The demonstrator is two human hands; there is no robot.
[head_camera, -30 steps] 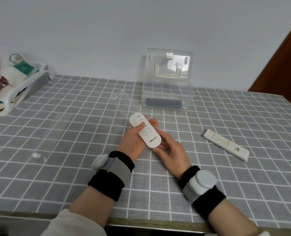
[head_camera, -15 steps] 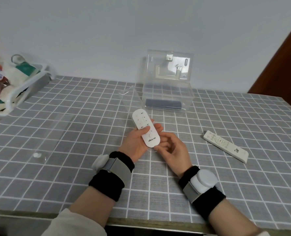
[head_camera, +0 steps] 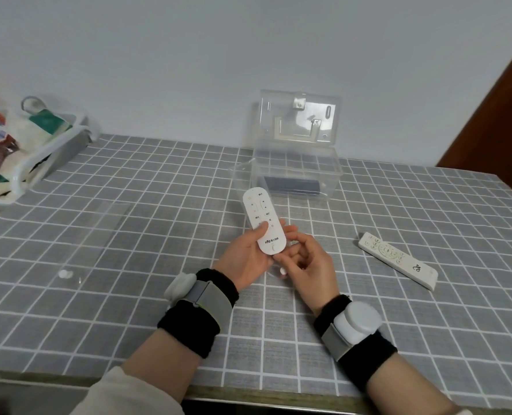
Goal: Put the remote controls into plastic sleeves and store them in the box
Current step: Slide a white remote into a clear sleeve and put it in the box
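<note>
Left hand (head_camera: 245, 259): closed round the lower half of a small white oval remote control (head_camera: 264, 220), thumb pressed on its face, top end raised toward the box.
Right hand (head_camera: 305, 263): fingers curled loosely at the remote's bottom end, apparently pinching the edge of a clear plastic sleeve; the sleeve is too transparent to tell.
Spare sleeve (head_camera: 98, 235): clear flat plastic, lying empty on the grey checked tablecloth (head_camera: 158, 310), left.
Long white remote (head_camera: 397, 259): right, bare, not yet sleeved.
Clear plastic lidded box (head_camera: 296, 175): lid up; one dark remote (head_camera: 292, 184) already inside.
Progress: roughly one stored, two left.
</note>
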